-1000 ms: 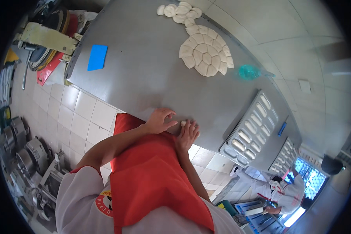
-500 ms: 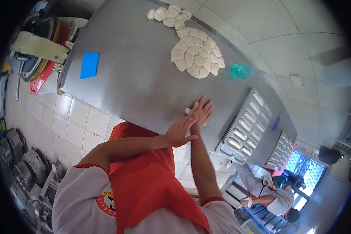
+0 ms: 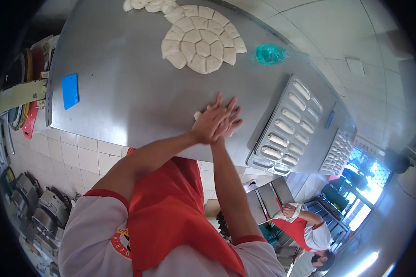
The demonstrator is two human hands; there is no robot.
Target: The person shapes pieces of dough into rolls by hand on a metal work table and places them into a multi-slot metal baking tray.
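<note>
A person in a white shirt and red apron (image 3: 171, 217) leaned over a stainless steel surface (image 3: 125, 92). The left hand (image 3: 212, 122) lay crossed on top of the right hand (image 3: 229, 125), both flat with fingers spread, pressing down on a piece of dough (image 3: 197, 115). Neither hand had a clenched grip; the palms were simply laid open on the dough. Only a small, pale, rounded end of the dough showed, peeking out at the left edge of the hands; the rest was hidden beneath them. It sat near the middle of the surface, toward the person's edge.

Farther back on the surface lay a round slab of pale dough cut into pieces (image 3: 201, 39), the wedges touching one another, with more loose pieces (image 3: 143, 5) just behind it. A teal spray bottle (image 3: 269, 54) lay on its side to the right of the slab. A blue plastic scraper (image 3: 70, 90) rested flat near the left edge. To the right of the hands, a metal baking tray (image 3: 286, 124) held rows of small, elongated dough rolls, and a second tray (image 3: 338, 150) sat beyond it. Another person in a red apron (image 3: 305, 228) stood in the lower right.
</note>
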